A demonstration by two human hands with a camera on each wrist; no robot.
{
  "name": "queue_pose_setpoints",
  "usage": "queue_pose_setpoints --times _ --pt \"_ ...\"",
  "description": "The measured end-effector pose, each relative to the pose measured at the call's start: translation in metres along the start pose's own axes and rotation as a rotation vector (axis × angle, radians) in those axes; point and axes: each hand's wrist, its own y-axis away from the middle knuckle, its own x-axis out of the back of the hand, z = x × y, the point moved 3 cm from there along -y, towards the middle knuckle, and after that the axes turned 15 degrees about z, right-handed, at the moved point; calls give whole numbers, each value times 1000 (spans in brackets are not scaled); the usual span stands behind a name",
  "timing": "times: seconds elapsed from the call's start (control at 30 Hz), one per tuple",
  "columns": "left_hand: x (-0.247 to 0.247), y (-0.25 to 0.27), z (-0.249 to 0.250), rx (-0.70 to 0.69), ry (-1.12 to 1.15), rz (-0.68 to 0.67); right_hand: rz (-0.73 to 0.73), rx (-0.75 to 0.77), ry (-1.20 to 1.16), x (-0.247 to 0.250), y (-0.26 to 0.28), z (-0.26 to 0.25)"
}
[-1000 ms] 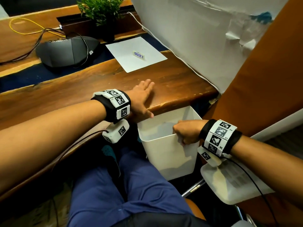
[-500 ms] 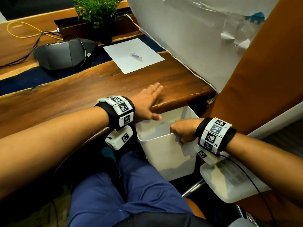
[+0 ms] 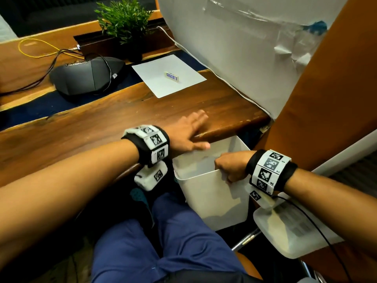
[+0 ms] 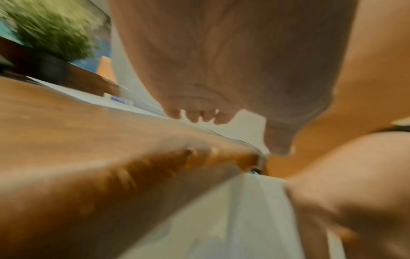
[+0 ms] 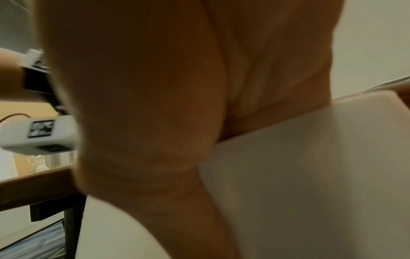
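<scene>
A white plastic bin hangs just below the front edge of the wooden desk. My right hand grips the bin's near rim, fingers curled over it; the right wrist view shows the palm against the bin's wall. My left hand lies flat on the desk edge with straight fingers, its thumb over the bin's opening. In the left wrist view the fingers point along the desk and the bin is below. The bin's inside looks empty where it shows.
A white sheet with a small eraser lies further back on the desk. A dark conference speaker with cables and a potted plant stand behind. A white board leans at right. My blue-trousered legs are below.
My left hand has slid right along the desk edge toward the bin. The right hand keeps its grip on the rim, and the bin has barely shifted.
</scene>
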Motion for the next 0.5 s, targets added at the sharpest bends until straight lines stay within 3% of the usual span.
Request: queue_pose_setpoints --times 0.07,0.13,0.2,0.27,0.33,0.43,0.5 --pt "6 -11 -31 247 -103 -11 0 -14 4 1 2 0" --pt "0 -14 -51 361 -194 -70 2 -26 -2 0 1 1" --pt "-12 -12 -49 276 -244 -93 7 -27 -3 1 -1 0" --pt "-21 -4 -24 99 -220 -98 -6 -32 -2 1 -4 1" --pt "-29 9 8 -73 -162 -154 -15 -33 12 1 -5 0" --pt "-35 22 37 -194 15 -272 -23 -25 56 0 -5 -3" --pt "-25 13 37 -216 80 -143 -5 -47 8 0 -3 -1"
